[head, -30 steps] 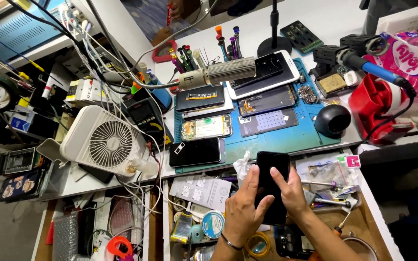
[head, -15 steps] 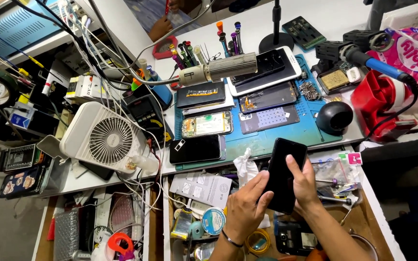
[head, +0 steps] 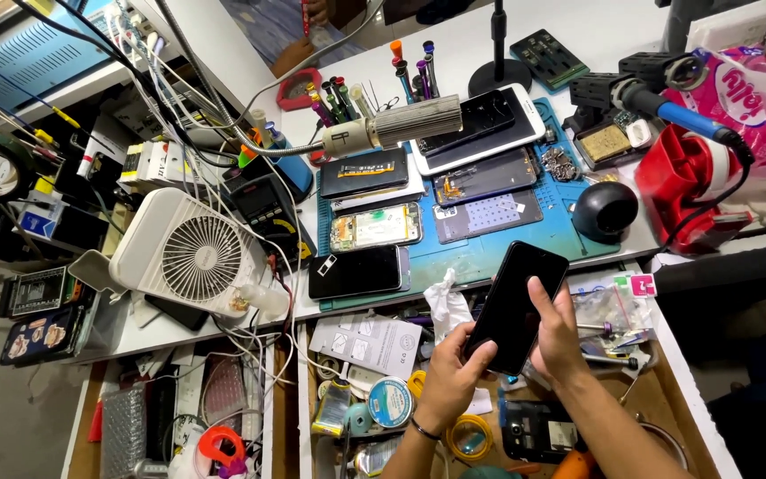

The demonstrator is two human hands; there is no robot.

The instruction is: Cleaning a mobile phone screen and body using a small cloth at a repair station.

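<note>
Both hands grip the glossy black phone (head: 516, 306) over the open drawer (head: 667, 355): left hand (head: 449, 381) clasps its lower edge, right hand (head: 556, 337) its side. It tilts further right than before. Beyond lies the teal rubbery mat (head: 489, 257).

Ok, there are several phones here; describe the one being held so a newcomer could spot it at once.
Start at the blue work mat in the middle of the bench, then drop to the open drawer below its front edge. There the left hand and right hand hold a black phone. Unlike the phones lying flat on the mat, it is lifted and tilted.
</note>
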